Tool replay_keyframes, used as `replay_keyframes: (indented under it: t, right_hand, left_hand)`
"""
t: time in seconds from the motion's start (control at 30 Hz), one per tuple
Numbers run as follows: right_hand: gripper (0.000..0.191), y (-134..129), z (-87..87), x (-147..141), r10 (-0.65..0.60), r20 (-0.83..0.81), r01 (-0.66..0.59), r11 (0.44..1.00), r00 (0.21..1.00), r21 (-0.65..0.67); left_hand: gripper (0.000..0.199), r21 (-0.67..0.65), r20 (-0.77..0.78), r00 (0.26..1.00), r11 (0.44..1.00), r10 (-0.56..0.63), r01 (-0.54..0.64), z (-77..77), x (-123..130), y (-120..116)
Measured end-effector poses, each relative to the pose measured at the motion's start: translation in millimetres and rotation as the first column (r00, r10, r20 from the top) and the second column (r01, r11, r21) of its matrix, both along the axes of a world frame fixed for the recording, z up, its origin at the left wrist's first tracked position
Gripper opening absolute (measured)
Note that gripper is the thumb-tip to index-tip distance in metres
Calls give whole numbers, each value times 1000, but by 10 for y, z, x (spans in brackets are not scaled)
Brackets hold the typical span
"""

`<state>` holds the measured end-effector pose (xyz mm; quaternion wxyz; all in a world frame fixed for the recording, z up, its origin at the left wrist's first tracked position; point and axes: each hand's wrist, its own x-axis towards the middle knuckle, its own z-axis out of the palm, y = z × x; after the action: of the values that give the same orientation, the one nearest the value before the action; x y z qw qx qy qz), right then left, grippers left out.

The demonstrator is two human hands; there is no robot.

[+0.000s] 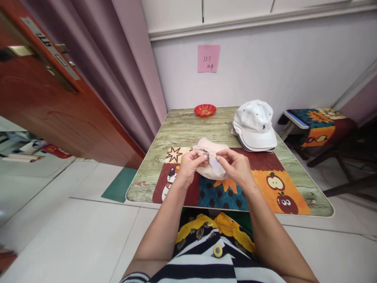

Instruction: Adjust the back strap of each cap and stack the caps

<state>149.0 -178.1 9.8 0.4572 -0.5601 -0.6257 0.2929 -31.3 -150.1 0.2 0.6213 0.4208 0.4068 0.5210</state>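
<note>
A pale beige cap point(209, 171) rests on the patterned mat point(265, 157) at the near middle of the table, its back strap turned up towards me. My left hand point(191, 165) is closed in a pinch on the strap, beside a small dark metal buckle point(204, 153). On the other side, the fingers of my right hand point(235, 166) pinch the strap too, thumb and forefinger together. Parts of the cap are hidden behind both hands. Further back at the right, a white cap point(256, 118) with a small dark emblem sits on top of other caps in a stack.
A red scalloped dish point(205, 110) stands at the back of the wood-patterned table point(182, 127). Behind it, a pink note point(208, 58) is stuck to the wall. A wooden door point(73, 106) and a purple curtain point(129, 63) are on the left; a dark stool point(338, 165) is on the right.
</note>
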Motion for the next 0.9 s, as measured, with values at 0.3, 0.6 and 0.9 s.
replay_keyframes:
  t: [0.3, 0.6, 0.9]
  right_hand:
    - [19, 9, -10, 26, 16, 65, -17, 1000, 998, 19]
    - [21, -7, 35, 0, 21, 85, -24, 999, 996, 33]
    - [19, -20, 54, -43, 38, 66, -39, 999, 997, 16]
  left_hand:
    - [36, -45, 63, 996, 997, -58, 61, 33, -48, -5]
    - [33, -45, 55, 991, 991, -124, 126, -10, -59, -2]
    - [34, -45, 68, 987, 988, -143, 147, -33, -39, -11]
